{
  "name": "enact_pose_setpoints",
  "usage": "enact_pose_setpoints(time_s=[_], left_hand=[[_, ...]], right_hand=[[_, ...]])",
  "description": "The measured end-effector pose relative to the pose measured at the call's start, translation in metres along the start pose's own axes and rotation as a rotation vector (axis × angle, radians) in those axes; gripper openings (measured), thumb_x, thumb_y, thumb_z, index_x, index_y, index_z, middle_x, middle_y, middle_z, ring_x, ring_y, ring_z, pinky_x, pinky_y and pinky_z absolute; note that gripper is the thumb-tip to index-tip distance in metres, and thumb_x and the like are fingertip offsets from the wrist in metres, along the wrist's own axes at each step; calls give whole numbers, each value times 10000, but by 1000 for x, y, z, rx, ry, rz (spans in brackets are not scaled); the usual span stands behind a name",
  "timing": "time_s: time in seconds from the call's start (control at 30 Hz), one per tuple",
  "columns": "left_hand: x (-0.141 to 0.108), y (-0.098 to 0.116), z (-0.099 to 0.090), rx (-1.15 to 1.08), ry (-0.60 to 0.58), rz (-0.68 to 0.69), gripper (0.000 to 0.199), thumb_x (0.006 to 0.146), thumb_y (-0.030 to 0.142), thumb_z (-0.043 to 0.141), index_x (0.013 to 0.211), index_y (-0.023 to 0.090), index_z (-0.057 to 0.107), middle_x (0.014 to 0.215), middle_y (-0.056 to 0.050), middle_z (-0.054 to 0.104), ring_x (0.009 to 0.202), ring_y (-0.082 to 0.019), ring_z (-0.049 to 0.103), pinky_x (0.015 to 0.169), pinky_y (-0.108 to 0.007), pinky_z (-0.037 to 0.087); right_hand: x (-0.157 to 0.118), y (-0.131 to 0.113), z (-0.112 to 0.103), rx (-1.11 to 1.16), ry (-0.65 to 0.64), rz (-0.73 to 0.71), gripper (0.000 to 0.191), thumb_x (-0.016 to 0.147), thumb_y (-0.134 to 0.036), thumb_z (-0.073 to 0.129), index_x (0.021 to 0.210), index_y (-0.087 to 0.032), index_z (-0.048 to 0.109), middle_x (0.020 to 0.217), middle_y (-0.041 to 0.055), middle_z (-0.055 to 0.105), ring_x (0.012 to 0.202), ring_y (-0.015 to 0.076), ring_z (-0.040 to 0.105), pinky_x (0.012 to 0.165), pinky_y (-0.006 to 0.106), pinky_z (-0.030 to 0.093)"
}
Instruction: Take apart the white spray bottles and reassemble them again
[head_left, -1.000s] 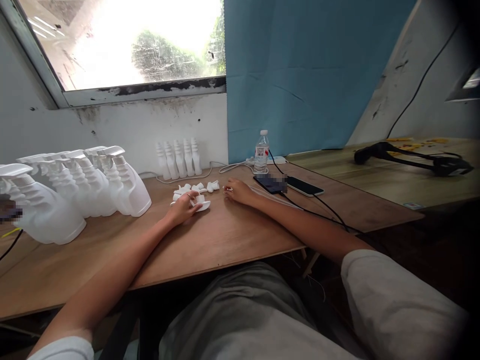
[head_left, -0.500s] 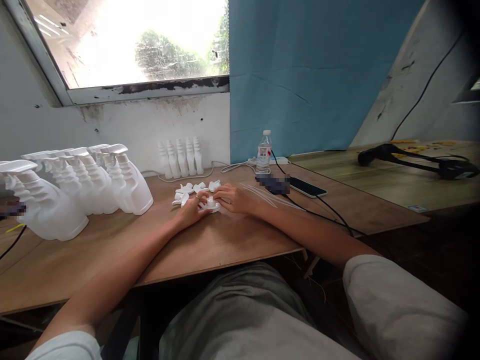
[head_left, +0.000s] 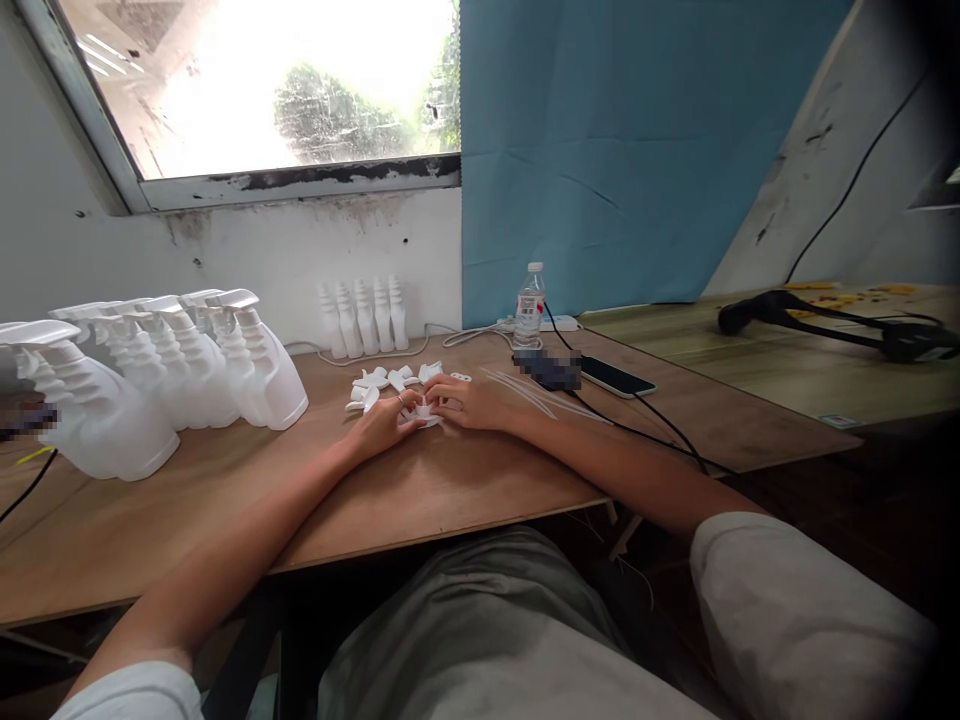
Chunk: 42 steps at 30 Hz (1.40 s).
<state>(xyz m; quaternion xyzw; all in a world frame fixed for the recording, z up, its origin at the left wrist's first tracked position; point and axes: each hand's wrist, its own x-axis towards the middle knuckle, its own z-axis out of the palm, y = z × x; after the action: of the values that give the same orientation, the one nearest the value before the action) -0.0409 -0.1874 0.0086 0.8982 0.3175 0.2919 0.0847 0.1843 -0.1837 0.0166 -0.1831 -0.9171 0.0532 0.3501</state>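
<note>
Both hands meet over the table, around a small white plastic part with a round, flat base and a raised middle. My left hand, a ring on one finger, pinches it from the left. My right hand has its fingers bent against the part's right and upper side. Fingers hide some of its shape. Just behind my hands lies a loose group of curved white plastic pieces. Another little white piece shows beyond my right knuckles.
White trigger-spray-shaped bottles stand at the left, with slim white bottles by the wall. Thin clear tubes, a water bottle, a phone and black cables lie or stand to the right on the wooden table.
My right hand has shifted slightly, its fingers curling lower beside the white part. The little white piece behind my right knuckles has come into view. My left hand keeps nearly the same place.
</note>
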Motion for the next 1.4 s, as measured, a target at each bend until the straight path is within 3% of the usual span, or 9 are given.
enact_pose_setpoints(time_s=[0.43,0.6,0.73,0.93,1.1,1.17,1.23,1.3,1.4], left_hand=[[2,0,0,-13,-20,30,292,832,352,592,1091,221,564,1034,-46,667,934,-205,636,852,-340,495],[1,1,0,-4,-3,32,314,836,365,592,1107,208,580,999,-36,675,908,-197,643,852,-325,498],[2,3,0,-21,-5,45,309,873,376,548,1127,204,577,1028,-41,672,925,-192,638,861,-313,490],[2,0,4,-26,5,55,283,863,354,556,1093,191,575,985,-47,657,878,-188,631,830,-313,489],[1,-2,5,29,32,-34,343,820,366,601,1116,202,541,897,-23,628,797,-176,616,757,-298,493],[2,0,5,25,35,-48,401,801,347,616,1163,207,515,883,-15,619,774,-162,609,742,-279,492],[3,1,4,17,15,-52,432,783,308,621,1190,215,512,889,-13,622,753,-150,603,732,-264,493],[4,3,4,15,-5,-51,411,765,279,620,1166,220,546,926,-21,637,775,-154,606,746,-263,496],[6,3,4,28,-8,-28,382,744,271,623,1121,221,592,1015,-37,648,846,-174,610,797,-282,497]], right_hand=[[2,-9,-3,-12,-13,1,119,901,-218,513,948,-168,611,1060,94,565,981,174,558,896,340,472],[4,-18,-2,-226,12,26,167,910,-282,521,979,-169,624,1116,118,573,1031,219,559,923,408,468],[6,-21,4,-383,-13,66,268,909,-295,521,1129,-162,601,1277,155,522,1164,287,510,991,498,420],[5,-15,13,-135,-17,143,230,907,-226,499,1105,-156,593,1277,135,503,1189,237,503,1014,439,434],[7,-4,6,104,88,164,202,906,-265,501,1012,-156,634,1187,114,545,1094,186,556,886,333,499],[8,3,-6,57,149,235,223,904,-266,491,1024,-148,637,1175,116,570,1012,171,589,823,296,505],[8,9,-24,-148,130,430,240,909,-253,462,1017,-137,642,1116,113,615,929,159,608,790,268,491],[4,16,-46,-465,-68,723,264,914,-266,443,967,-137,667,1020,111,662,921,175,615,816,267,465],[-8,28,-75,-601,-234,963,184,814,-217,559,806,-97,698,874,170,687,893,262,642,762,309,469]])
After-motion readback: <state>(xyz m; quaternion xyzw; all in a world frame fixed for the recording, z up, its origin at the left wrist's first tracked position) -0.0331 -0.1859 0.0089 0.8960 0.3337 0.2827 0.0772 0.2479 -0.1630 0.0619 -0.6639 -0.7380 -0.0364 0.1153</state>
